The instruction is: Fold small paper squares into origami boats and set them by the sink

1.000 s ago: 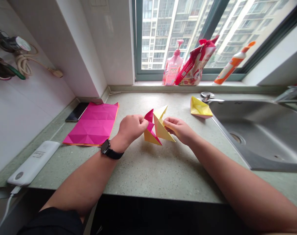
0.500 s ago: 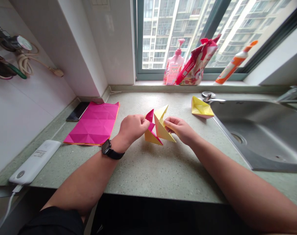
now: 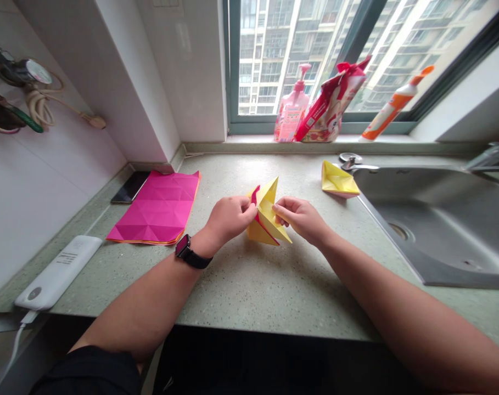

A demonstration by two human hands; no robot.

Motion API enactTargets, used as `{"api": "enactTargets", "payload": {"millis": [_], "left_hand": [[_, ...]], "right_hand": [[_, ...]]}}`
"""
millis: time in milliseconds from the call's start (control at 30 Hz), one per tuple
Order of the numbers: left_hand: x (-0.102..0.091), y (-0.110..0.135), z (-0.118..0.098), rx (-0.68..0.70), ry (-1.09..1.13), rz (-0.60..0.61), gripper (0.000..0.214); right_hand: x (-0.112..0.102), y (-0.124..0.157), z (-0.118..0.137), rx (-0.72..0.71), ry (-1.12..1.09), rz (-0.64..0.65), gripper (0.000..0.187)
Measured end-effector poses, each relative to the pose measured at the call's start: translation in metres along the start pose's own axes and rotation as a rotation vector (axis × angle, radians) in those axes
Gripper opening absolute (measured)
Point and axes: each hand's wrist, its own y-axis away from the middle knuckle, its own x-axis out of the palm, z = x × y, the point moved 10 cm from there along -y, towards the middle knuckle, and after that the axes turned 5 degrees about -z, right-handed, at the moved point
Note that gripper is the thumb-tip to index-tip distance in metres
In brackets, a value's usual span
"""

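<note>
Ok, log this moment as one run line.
left hand: pinching folded yellow-and-magenta origami paper | right hand: holding same paper | nearby: creased magenta paper sheet, folded yellow paper shape | surface: speckled green stone countertop

The left hand [image 3: 228, 219] and the right hand [image 3: 301, 219] hide part of the folded paper [image 3: 265, 219], so not all of its folds show. Under the window [image 3: 294, 66], the words on the soap bottle [image 3: 292, 115] are too small to read. Right of the window, the tap [image 3: 490, 159] is cut off by the edge. Left of the window, the tools [image 3: 2, 112] are cut off too.
</note>
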Motion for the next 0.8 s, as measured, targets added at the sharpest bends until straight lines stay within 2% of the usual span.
{"api": "enactTargets", "payload": {"millis": [100,200,267,333,433,500,800], "left_hand": [[0.015,-0.001,0.001,0.012,0.184,0.071,0.037],[0.033,-0.003,0.002,0.010,0.434,0.150,0.033],[0.046,-0.003,0.004,-0.029,0.581,0.208,0.029],[0.058,-0.002,0.010,-0.103,0.637,0.260,0.028],[0.065,0.001,0.026,-0.234,0.526,0.270,0.040],[0.061,0.000,0.033,-0.258,0.417,0.248,0.050],[0.041,-0.005,0.027,-0.049,0.009,0.224,0.041]], "right_hand": [[-0.003,0.000,0.002,-0.002,0.059,0.009,0.045],[-0.017,0.002,0.010,-0.051,0.186,-0.066,0.045],[-0.026,0.003,0.017,-0.103,0.306,-0.126,0.045],[-0.028,0.004,0.021,-0.137,0.412,-0.145,0.044],[-0.020,0.004,0.016,-0.140,0.492,-0.104,0.045],[-0.012,0.003,0.013,-0.141,0.509,-0.077,0.044],[0.008,-0.002,0.008,-0.111,0.575,-0.023,0.033]]}}
